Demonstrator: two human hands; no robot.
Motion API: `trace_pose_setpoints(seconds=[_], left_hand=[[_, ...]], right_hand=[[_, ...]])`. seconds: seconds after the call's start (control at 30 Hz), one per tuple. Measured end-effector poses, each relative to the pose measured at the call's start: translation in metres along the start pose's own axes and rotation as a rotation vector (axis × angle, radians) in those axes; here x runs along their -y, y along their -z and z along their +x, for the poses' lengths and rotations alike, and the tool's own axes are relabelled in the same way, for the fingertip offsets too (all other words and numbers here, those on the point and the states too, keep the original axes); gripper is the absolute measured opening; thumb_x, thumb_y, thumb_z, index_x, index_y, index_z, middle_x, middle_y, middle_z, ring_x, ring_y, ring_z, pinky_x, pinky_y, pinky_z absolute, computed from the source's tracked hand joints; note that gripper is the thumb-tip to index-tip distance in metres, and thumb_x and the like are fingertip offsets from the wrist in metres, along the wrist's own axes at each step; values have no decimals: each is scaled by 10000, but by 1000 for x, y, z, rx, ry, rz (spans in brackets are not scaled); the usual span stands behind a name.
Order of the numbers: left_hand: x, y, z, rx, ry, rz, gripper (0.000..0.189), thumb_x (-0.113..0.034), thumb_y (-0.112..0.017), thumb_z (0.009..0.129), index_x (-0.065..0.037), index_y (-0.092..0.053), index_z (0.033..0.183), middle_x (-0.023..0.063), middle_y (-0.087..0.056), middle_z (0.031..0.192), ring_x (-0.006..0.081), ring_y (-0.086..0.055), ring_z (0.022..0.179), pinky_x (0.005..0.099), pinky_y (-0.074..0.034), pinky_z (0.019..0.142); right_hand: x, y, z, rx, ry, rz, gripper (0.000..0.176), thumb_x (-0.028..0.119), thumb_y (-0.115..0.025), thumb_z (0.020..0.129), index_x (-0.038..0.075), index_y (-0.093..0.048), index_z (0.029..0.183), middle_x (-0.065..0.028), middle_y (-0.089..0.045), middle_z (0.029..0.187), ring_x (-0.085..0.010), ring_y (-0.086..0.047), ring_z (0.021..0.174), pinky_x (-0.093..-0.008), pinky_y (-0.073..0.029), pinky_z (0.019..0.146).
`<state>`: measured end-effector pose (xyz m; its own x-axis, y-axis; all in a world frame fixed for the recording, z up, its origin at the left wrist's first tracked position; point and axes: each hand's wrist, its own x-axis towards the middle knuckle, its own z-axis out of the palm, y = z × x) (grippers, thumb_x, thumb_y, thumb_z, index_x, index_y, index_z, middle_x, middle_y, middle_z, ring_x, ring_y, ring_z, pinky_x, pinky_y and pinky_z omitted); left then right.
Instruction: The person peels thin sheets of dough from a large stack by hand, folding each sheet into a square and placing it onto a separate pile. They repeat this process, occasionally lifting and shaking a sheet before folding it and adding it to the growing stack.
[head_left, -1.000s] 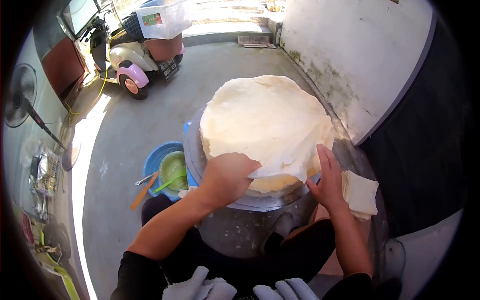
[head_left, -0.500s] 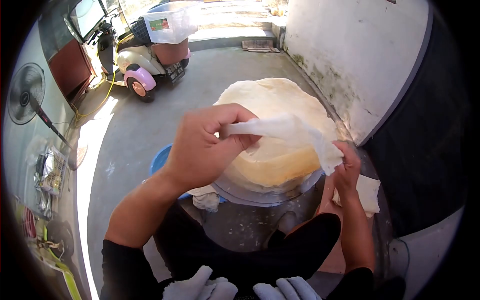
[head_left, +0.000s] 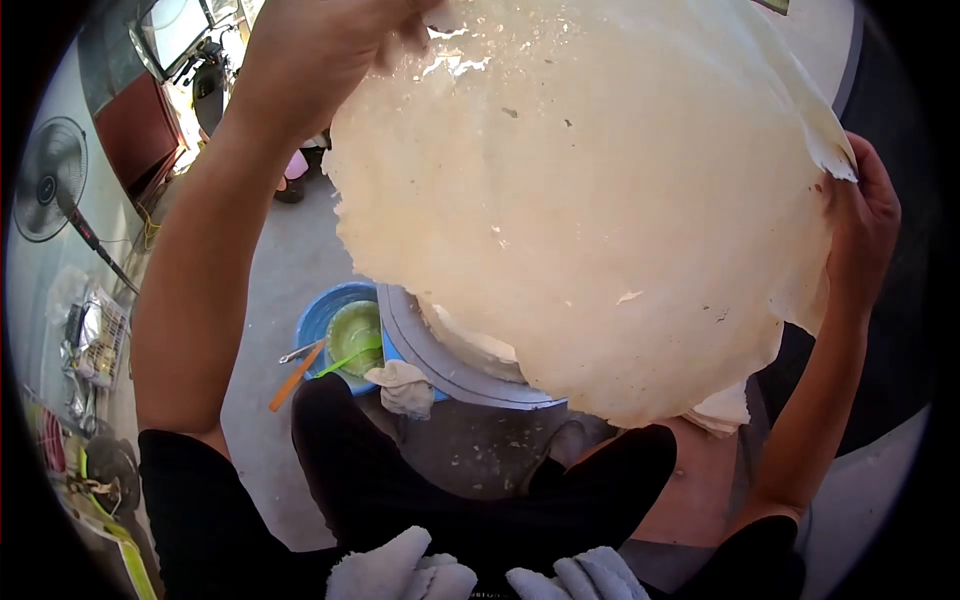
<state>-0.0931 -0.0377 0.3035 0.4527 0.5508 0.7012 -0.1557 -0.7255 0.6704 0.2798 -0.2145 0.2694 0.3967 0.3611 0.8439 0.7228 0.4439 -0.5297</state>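
Observation:
A large, thin, roundish dough sheet [head_left: 580, 200] hangs spread out in front of me, ragged at the edge and dotted with small holes. My left hand [head_left: 350, 40] is closed at its upper left edge; the fingertips are partly cut off by the frame and blurred. On the right side, my right hand [head_left: 865, 215] grips the sheet's edge between thumb and fingers. Below, mostly hidden behind it, a stack of similar sheets [head_left: 470, 345] rests on a round grey board [head_left: 405, 335]. More folded sheets [head_left: 722, 410] lie at the lower right.
A blue basin [head_left: 312, 322] holds a green bowl [head_left: 352, 330], with an orange-handled tool [head_left: 297, 377] leaning out. A crumpled cloth [head_left: 404, 390] lies beside it. A pinkish board [head_left: 690, 490] is by my right knee. A fan [head_left: 50, 180] stands left.
The sheet was bunched between both hands above the stack; now it is lifted and spread wide. My left hand went up and left, my right hand up and right.

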Motion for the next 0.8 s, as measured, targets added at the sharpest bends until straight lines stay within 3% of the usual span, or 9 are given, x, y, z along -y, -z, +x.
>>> trace_pose_setpoints(seconds=[0.07,0.13,0.2,0.5,0.57,0.63,0.7,0.73,0.8], left_hand=[[9,9,17,133,83,-84,387,-240,-774,887,-37,-682,1203,29,-712,859,85,-635,688,209,-498,622],[49,6,28,-69,49,366,355,-362,-769,884,-36,-693,1000,-22,-650,783,27,-547,643,200,-427,562],[82,10,38,-50,57,367,384,-383,-783,866,-35,-692,1001,-25,-636,770,28,-534,641,200,-426,567],[63,15,66,-227,-106,403,359,-267,-776,866,-7,-693,1098,-8,-664,771,68,-588,668,216,-475,618],[50,10,45,-239,-276,265,246,-164,-744,884,13,-692,1047,0,-670,761,77,-592,680,229,-469,608],[55,14,8,-308,-132,696,329,-259,-789,869,-16,-702,1074,-1,-666,783,60,-624,727,227,-492,639],[63,-4,-50,-231,-241,577,193,-112,-760,885,-7,-694,1032,22,-693,841,80,-652,781,243,-512,662],[82,-16,-75,-245,-412,402,158,-97,-801,823,-34,-680,903,27,-656,738,115,-612,668,264,-475,588],[90,-25,-133,-17,-408,573,200,26,-769,742,-23,-685,917,89,-694,830,235,-679,750,325,-517,655]], right_hand=[[-5,-5,19,158,56,-274,140,85,-611,935,16,-701,1016,42,-612,757,-19,-504,656,-178,-392,598],[-19,-24,26,243,-41,-420,149,149,-639,932,30,-706,990,12,-616,704,-45,-517,631,-216,-407,585],[-49,-44,31,284,20,-526,187,201,-653,929,28,-703,978,-34,-620,681,-86,-544,626,-259,-441,608],[-72,-82,59,126,-11,-196,231,229,-616,983,10,-686,1005,-21,-663,792,-90,-614,710,-263,-480,666],[-76,-74,49,107,43,-166,236,231,-615,987,5,-681,1010,-13,-660,808,-80,-609,730,-250,-480,680],[-76,-63,20,71,88,-216,228,215,-610,993,-5,-668,1012,-5,-653,827,-68,-595,764,-233,-477,709],[-84,-50,-23,102,95,-237,187,166,-594,993,-9,-658,1001,-10,-644,828,-69,-580,780,-227,-467,730],[-96,-44,-47,141,108,-184,162,136,-582,993,-8,-654,992,-14,-640,825,-72,-574,781,-225,-461,735],[-110,-33,-100,292,-61,-179,118,69,-559,981,-3,-652,974,-33,-647,853,-98,-594,795,-235,-469,751]])
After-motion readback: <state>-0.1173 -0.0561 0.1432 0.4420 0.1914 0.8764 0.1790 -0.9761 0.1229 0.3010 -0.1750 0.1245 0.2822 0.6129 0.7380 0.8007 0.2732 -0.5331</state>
